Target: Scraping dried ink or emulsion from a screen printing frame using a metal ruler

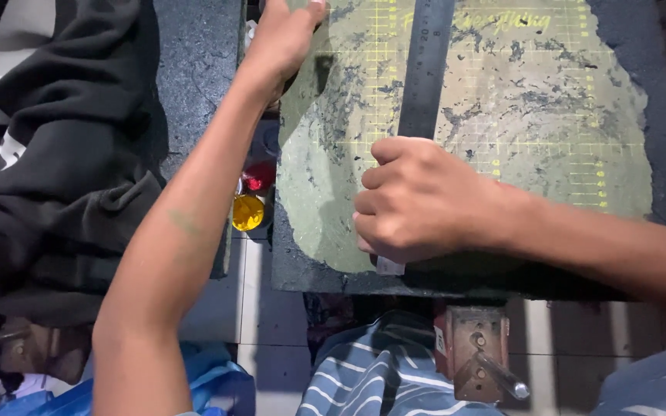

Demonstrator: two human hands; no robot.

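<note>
pressing down near the lower end of a dark metal ruler (424,69), the right hand (418,202) sits knuckles-up with its fingers curled together in a loose fist over the strip; only a short pale tip of the ruler shows below the hand. the right forearm enters from the right edge and runs level across the lower part of the board. the left hand (285,40) is stretched up to the top left corner of the worn cutting mat (533,115), fingers together and laid flat on its edge; whether they grip the edge or merely rest on it cannot be told. the left forearm rises steeply from the bottom of the view and carries a faint green smear.

the ruler is a long, narrow, flat steel strip with fine graduations, lying nearly upright down the middle of the mat, slightly tilted. the mat is grey-green with a yellow grid, heavily scuffed, its coating flaked in ragged patches and its outline irregular. it lies on a dark, rough-textured board (626,46).

left of the board, a black garment (63,154) is heaped in folds. a yellow cap (247,212) and a red cap (258,177) sit just beside the mat's left edge. below the board are striped blue cloth (371,370) and a rusty metal clamp (478,358).
</note>
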